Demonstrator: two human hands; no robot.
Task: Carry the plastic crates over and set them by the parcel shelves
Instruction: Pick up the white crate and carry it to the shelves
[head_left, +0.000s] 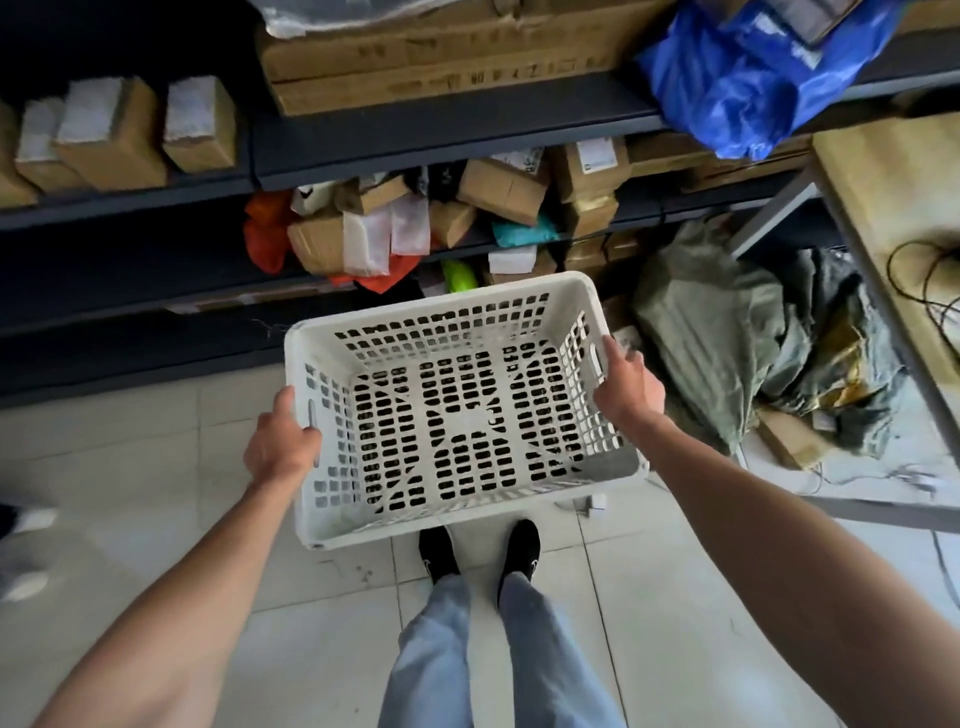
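An empty white slotted plastic crate (457, 405) hangs in front of me above the tiled floor, tilted slightly. My left hand (283, 441) grips its left side at the handle slot. My right hand (626, 384) grips the right side at the other handle. The dark parcel shelves (441, 130) stand straight ahead, close beyond the crate's far rim, loaded with cardboard boxes and bagged parcels.
A grey-green sack heap (727, 332) lies on the floor at the right. A wooden table (893, 197) with black cables juts in at the far right. A blue plastic bag (753, 78) sits on the upper shelf. My feet (480, 551) stand on pale tiles below the crate.
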